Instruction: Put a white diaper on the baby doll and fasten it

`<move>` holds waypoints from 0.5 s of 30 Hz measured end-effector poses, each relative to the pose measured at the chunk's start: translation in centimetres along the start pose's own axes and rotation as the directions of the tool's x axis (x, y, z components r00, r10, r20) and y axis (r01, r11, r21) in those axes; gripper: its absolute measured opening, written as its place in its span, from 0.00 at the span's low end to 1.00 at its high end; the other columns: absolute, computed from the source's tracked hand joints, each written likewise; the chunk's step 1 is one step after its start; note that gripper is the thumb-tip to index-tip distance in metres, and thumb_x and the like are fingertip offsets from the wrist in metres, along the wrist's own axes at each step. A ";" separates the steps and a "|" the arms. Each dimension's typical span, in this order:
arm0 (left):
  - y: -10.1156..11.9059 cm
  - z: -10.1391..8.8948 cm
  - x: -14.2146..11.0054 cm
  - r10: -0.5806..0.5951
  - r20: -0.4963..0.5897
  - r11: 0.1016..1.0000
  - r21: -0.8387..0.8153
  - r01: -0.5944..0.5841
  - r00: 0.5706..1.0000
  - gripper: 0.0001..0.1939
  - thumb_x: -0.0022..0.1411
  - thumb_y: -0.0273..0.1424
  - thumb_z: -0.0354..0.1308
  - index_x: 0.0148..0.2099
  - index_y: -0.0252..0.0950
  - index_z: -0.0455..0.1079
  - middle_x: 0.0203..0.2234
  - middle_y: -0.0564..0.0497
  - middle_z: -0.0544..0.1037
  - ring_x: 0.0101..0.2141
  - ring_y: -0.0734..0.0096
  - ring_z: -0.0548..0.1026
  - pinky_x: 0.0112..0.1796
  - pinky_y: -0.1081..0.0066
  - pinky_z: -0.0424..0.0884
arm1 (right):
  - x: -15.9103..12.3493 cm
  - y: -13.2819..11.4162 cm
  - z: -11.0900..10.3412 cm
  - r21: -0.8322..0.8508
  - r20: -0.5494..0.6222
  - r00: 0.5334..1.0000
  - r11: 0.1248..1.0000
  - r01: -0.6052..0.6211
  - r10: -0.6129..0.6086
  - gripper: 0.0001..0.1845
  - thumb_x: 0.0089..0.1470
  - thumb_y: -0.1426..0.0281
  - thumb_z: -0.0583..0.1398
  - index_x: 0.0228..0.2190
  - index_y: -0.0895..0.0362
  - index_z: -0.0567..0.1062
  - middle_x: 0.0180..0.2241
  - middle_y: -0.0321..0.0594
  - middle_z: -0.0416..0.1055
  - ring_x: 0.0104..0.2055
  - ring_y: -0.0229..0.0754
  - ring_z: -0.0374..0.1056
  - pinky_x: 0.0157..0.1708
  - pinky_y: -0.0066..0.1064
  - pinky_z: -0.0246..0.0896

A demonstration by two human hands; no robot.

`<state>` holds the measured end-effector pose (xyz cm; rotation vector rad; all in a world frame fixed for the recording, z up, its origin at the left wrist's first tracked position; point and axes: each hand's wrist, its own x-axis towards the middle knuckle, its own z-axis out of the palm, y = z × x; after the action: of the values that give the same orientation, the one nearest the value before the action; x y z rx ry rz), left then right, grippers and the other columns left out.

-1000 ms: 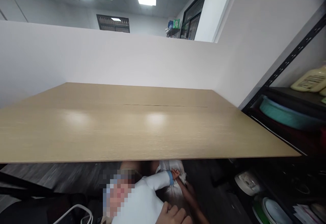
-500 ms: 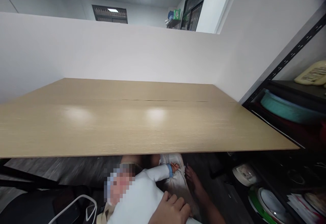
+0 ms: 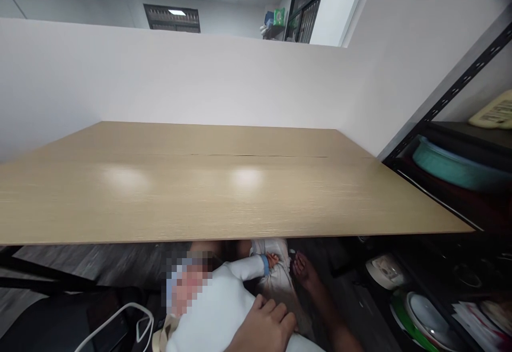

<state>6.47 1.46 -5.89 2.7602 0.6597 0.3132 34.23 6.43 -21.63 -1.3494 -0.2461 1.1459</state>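
A small figure in a white long-sleeved top (image 3: 216,309) with blue cuffs lies on my lap, below the table's front edge. I cannot tell whether it is a person or a doll; its face is blurred. Over its middle rests my left hand (image 3: 266,322), fingers slightly bent and lying along the white cloth. My right hand (image 3: 304,272) hangs lower, in shadow, beside pale trousers (image 3: 276,272). Its fingers look loosely apart, with nothing clear in them. The figure's small hand (image 3: 272,260) touches the pale trousers.
A wooden table (image 3: 240,197) spans the view before a white partition (image 3: 220,80). At right stands a dark shelf with a teal basin (image 3: 456,165) and several dishes below. A white cable (image 3: 108,320) loops over a black bag-like object at lower left.
The view has shifted slightly, so the table edge sits a little higher. My left hand has slid slightly left over the white cloth; my right hand has moved slightly to the right.
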 end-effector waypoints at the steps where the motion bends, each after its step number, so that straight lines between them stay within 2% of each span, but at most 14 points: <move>1: 0.1 -0.1 -0.1 -0.014 -0.002 1.000 0.001 0.014 1.000 0.06 0.70 0.32 0.65 0.48 0.47 0.79 0.35 0.51 0.81 0.35 0.59 0.77 0.40 0.61 0.67 | -0.3 0.2 -0.4 -0.009 -0.022 1.000 1.000 -0.006 0.006 0.27 0.28 0.52 0.75 0.29 0.51 0.75 0.34 0.40 0.74 0.38 0.48 0.73 0.38 0.39 0.74; 5: 0.4 -0.6 -0.2 -0.025 -0.010 1.000 0.008 0.025 1.000 0.07 0.70 0.34 0.64 0.49 0.49 0.79 0.36 0.53 0.81 0.36 0.58 0.78 0.41 0.61 0.68 | -1.7 0.1 -1.1 -0.117 -0.075 0.996 0.993 0.030 -0.039 0.30 0.26 0.47 0.73 0.28 0.51 0.73 0.33 0.39 0.73 0.35 0.46 0.71 0.37 0.39 0.73; 7: 0.5 -0.7 -0.2 -0.007 -0.034 1.000 0.025 0.007 0.999 0.07 0.70 0.34 0.64 0.49 0.48 0.79 0.36 0.53 0.81 0.36 0.59 0.78 0.40 0.61 0.69 | -2.5 -0.7 -0.4 -0.202 -0.077 0.992 0.976 0.086 -0.103 0.32 0.28 0.42 0.71 0.29 0.51 0.73 0.34 0.40 0.73 0.36 0.48 0.71 0.38 0.42 0.73; 9: 0.6 -0.6 -0.3 0.020 -0.084 0.999 0.041 -0.016 0.996 0.05 0.69 0.34 0.65 0.47 0.48 0.79 0.34 0.53 0.81 0.34 0.60 0.77 0.38 0.61 0.69 | -3.3 -2.0 0.9 -0.299 -0.035 0.980 0.938 0.178 -0.198 0.33 0.34 0.39 0.69 0.32 0.51 0.74 0.36 0.41 0.74 0.41 0.52 0.72 0.43 0.45 0.73; 12: 0.8 -0.7 -0.3 0.053 -0.163 0.997 0.060 -0.044 0.985 0.04 0.67 0.36 0.69 0.44 0.47 0.78 0.33 0.53 0.80 0.32 0.60 0.77 0.34 0.61 0.66 | -5.5 -5.0 3.6 -0.419 0.169 0.926 0.826 0.376 -0.336 0.27 0.50 0.43 0.68 0.38 0.52 0.76 0.42 0.44 0.75 0.50 0.57 0.71 0.57 0.49 0.69; 15: 0.9 -1.2 -0.2 0.087 -0.169 0.992 0.106 -0.069 0.982 0.06 0.67 0.38 0.70 0.43 0.46 0.78 0.32 0.53 0.80 0.32 0.62 0.76 0.33 0.63 0.63 | -8.6 -8.4 6.8 -0.447 0.477 0.810 0.698 0.559 -0.343 0.19 0.54 0.52 0.70 0.41 0.51 0.81 0.47 0.45 0.76 0.54 0.57 0.70 0.62 0.47 0.65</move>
<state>6.33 0.83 -4.45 2.8823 0.6252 0.5580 29.43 5.92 -8.67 -1.4547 -1.2262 0.8963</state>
